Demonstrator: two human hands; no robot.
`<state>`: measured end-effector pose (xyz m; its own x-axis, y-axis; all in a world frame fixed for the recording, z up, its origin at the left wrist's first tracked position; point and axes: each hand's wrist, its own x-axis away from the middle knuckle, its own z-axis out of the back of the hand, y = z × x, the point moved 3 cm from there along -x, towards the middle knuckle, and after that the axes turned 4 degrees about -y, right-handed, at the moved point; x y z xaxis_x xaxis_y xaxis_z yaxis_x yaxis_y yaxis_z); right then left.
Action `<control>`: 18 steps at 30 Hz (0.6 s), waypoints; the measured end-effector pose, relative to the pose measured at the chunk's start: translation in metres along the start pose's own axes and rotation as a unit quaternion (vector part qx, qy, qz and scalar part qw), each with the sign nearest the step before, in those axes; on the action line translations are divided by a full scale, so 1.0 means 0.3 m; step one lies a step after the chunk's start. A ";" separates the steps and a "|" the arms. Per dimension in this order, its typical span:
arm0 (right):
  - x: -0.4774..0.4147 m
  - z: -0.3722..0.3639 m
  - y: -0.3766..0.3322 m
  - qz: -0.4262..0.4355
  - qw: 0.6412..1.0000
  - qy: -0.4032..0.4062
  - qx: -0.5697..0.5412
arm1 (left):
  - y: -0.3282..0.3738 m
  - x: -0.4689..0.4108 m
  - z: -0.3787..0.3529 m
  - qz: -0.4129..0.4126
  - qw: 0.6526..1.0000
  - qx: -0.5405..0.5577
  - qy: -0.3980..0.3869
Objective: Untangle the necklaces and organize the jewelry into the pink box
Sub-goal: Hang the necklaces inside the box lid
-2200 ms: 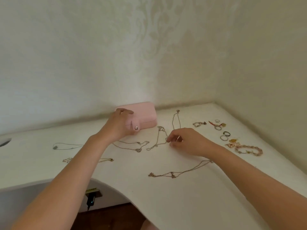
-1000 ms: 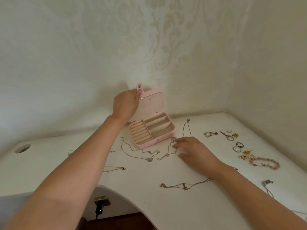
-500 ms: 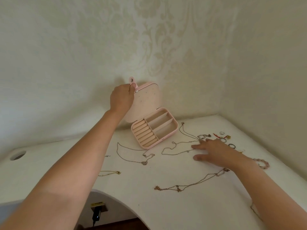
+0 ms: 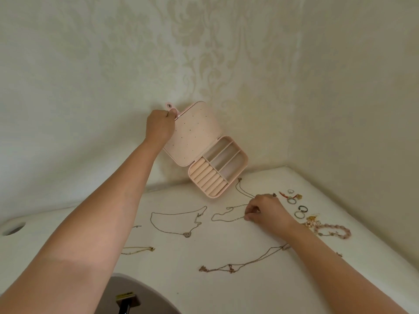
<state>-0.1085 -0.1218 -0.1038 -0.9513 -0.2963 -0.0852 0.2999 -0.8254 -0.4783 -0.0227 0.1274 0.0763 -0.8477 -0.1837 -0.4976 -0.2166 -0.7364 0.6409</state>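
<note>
The white desk (image 4: 226, 291) carries the pink box (image 4: 217, 168) at its back by the wall; its lid now stands wider open than half a second ago. The left grip (image 4: 158, 128) pinches the lid at its snap tab (image 4: 169, 106). The right grip (image 4: 265, 211), flat near the rings (image 4: 292, 200) before, has come back and pinches a thin chain (image 4: 224, 220) just in front of the box. A heart-pendant necklace (image 4: 187, 234) lies left of it. A rose-gold necklace (image 4: 238, 265) runs under the right forearm; the left forearm hides most of a gold chain (image 4: 138, 249). The gold bits between the bead bracelet (image 4: 335, 230) and rings are too small to make out.
</note>
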 end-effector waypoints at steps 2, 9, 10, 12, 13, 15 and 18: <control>-0.004 0.003 -0.013 -0.006 0.999 -0.049 0.021 | 0.007 -0.012 0.022 0.031 0.998 0.050 0.003; 0.083 0.087 0.066 -0.080 0.979 -0.181 0.045 | 0.011 0.025 -0.011 0.126 0.985 0.104 -0.048; 0.096 0.105 0.087 -0.097 0.978 -0.178 0.054 | 0.002 0.036 -0.026 0.138 0.983 0.108 -0.057; 0.121 0.136 0.110 -0.120 0.973 -0.186 0.067 | -0.018 0.057 -0.048 0.161 0.978 0.113 -0.074; 0.131 0.147 0.114 -0.125 0.969 -0.198 0.072 | -0.030 0.064 -0.054 0.167 0.976 0.113 -0.082; 0.146 0.159 0.113 -0.136 0.962 -0.219 0.093 | -0.049 0.076 -0.057 0.176 0.974 0.101 -0.101; 0.131 0.169 0.087 -0.137 0.968 -0.186 0.097 | -0.068 0.082 -0.038 0.178 0.973 0.083 -0.123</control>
<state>-0.1345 -0.1794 -0.0753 -0.9164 -0.1753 0.3598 0.0814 -0.9618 -0.2614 -0.0336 0.1304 0.0444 -0.9690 -0.2319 -0.0854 0.0540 -0.5359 0.8426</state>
